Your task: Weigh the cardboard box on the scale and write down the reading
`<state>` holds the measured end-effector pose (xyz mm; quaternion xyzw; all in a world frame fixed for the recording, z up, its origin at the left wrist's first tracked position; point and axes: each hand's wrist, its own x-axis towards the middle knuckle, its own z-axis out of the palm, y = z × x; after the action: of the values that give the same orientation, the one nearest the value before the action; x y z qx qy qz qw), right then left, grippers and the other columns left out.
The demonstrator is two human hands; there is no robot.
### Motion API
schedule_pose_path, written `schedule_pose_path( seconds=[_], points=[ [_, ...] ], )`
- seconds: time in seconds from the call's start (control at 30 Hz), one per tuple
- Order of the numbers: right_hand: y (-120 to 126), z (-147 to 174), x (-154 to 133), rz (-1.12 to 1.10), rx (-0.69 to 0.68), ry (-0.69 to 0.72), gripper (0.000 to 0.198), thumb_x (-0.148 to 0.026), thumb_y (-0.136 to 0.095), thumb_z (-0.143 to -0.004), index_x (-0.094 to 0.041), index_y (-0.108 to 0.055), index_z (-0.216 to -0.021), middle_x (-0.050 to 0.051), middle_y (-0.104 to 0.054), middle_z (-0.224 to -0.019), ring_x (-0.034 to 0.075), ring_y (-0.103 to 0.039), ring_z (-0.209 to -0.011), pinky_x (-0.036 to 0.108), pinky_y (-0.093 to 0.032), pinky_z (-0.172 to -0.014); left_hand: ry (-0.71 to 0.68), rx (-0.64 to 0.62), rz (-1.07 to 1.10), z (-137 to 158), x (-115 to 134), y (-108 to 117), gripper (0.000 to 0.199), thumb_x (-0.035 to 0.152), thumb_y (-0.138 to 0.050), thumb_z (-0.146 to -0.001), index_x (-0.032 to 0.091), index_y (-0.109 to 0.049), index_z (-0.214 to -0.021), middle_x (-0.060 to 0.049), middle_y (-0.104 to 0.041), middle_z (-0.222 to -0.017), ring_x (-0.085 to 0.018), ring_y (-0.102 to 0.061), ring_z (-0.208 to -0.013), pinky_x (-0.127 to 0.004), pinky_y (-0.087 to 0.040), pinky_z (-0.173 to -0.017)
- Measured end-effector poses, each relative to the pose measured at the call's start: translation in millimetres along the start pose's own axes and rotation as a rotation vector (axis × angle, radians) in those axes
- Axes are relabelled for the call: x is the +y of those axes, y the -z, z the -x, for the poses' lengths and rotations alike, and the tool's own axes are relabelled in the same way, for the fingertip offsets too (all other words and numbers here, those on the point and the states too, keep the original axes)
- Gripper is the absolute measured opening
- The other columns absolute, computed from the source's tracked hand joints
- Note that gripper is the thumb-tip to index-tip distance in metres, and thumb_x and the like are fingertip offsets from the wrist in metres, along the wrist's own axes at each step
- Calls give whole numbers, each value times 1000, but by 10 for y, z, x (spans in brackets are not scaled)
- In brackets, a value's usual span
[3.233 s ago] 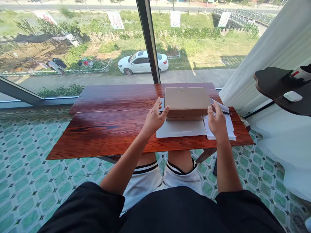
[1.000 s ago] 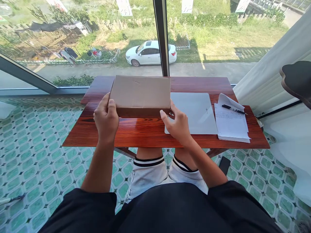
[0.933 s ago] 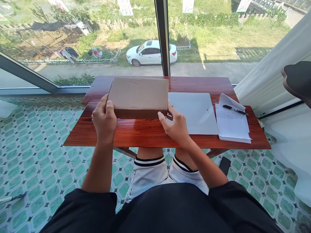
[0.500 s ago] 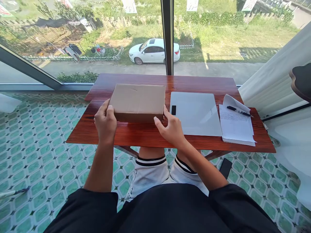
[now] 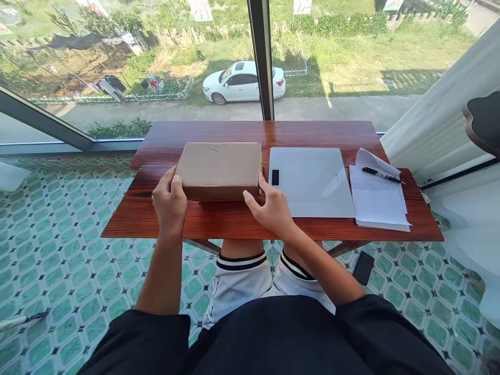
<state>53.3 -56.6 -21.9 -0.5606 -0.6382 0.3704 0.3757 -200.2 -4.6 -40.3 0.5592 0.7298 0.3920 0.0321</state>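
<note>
While the box [image 5: 219, 167] sits flat on the table [image 5: 234, 221], toward its left half and close to the near edge, we hold it at both near corners. Our left hand [image 5: 170, 200] wraps the near-left corner, thumb on top and fingers down the side; our right hand [image 5: 271, 208] presses the near-right corner, its fingers spread along the box's end — both are closed on the cardboard rather than loose. Just right of the box, apart by a narrow strip of wood, lies the tablet [image 5: 310, 181]; beyond that, at the right edge, the papers [image 5: 377, 200] carry a pen [image 5: 380, 175].

We judge the step to be setting the box down and squaring it on the table — the underside looks already in contact. The next move calls for easing both grips off without nudging the box toward the tablet.
</note>
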Motion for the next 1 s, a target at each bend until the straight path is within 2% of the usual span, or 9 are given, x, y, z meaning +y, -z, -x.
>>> schedule_pose_path(
  seconds=[0.1, 0.3, 0.4, 0.47, 0.53, 0.6, 0.7, 0.83, 1.0],
  points=[
    [11, 2, -14, -4, -16, -12, 75, -47, -52, -97, -5, -38, -157, 17, -68, -122, 28, -65, -117, 40, -50, -103, 67, 15, 60, -12, -34, -32, 47, 32, -42, -93, 19, -67, -130, -2, -72, -129, -16, -64, -113, -31, -49, -102],
    [72, 5, -17, 8, -68, -22, 73, -44, -51, -99, -6, -36, -159, 15, -65, -132, 29, -62, -123, 41, -48, -105, 57, -4, 67, -12, -91, -67, 49, 32, -40, -92, 17, -66, -131, -3, -70, -131, -17, -63, -115, -34, -50, -104],
    [132, -1, 25, 12, -82, -8, 70, -42, -50, -100, -7, -37, -159, 13, -58, -145, 29, -58, -130, 40, -48, -107, 30, 36, 50, -57, -196, -99, 51, 36, -44, -90, 17, -67, -131, -5, -70, -132, -20, -63, -118, -41, -48, -108],
    [196, -1, 69, 18, -84, 11, 68, -41, -50, -100, -6, -39, -157, 12, -52, -150, 29, -54, -135, 41, -46, -112, -33, 113, 4, -99, -242, -109, 56, 36, -50, -85, 14, -65, -134, -9, -71, -130, -24, -64, -116, -47, -49, -106],
    [289, 8, 117, 32, -68, 37, 65, -41, -50, -100, -7, -43, -155, 12, -52, -151, 29, -52, -138, 42, -43, -116, -193, 236, -37, -121, -197, -90, 61, 33, -55, -80, 9, -61, -135, -13, -71, -128, -28, -63, -116, -53, -49, -104],
    [419, 28, 162, 48, -42, 70, 61, -40, -50, -100, -8, -48, -152, 11, -56, -147, 28, -52, -137, 43, -43, -116, -442, 353, -41, -99, -21, -42, 58, 29, -56, -80, 7, -61, -134, -15, -69, -131, -30, -59, -121, -57, -47, -106],
    [676, 69, 216, 69, 8, 131, 50, -38, -51, -100, -12, -57, -143, 9, -64, -136, 25, -58, -129, 43, -46, -111, -764, 405, -4, 26, 446, 38, 53, 25, -56, -84, 10, -60, -135, -13, -69, -127, -28, -59, -122, -54, -48, -106],
    [1082, 111, 287, 130, 128, 185, 37, -36, -54, -99, -18, -66, -130, 6, -70, -124, 21, -64, -117, 42, -50, -103, -1034, 329, 81, 301, 1151, 23, 51, 18, -60, -83, 13, -60, -134, -11, -71, -117, -25, -63, -117, -45, -52, -100],
    [1617, 113, 455, 268, 312, 231, 29, -34, -56, -99, -21, -70, -121, 5, -72, -116, 19, -68, -105, 36, -54, -90, -1299, 160, 181, 735, 1826, -222, 42, 19, -54, -89, 23, -60, -130, -3, -74, -113, -19, -64, -112, -35, -51, -96]
  ],
)
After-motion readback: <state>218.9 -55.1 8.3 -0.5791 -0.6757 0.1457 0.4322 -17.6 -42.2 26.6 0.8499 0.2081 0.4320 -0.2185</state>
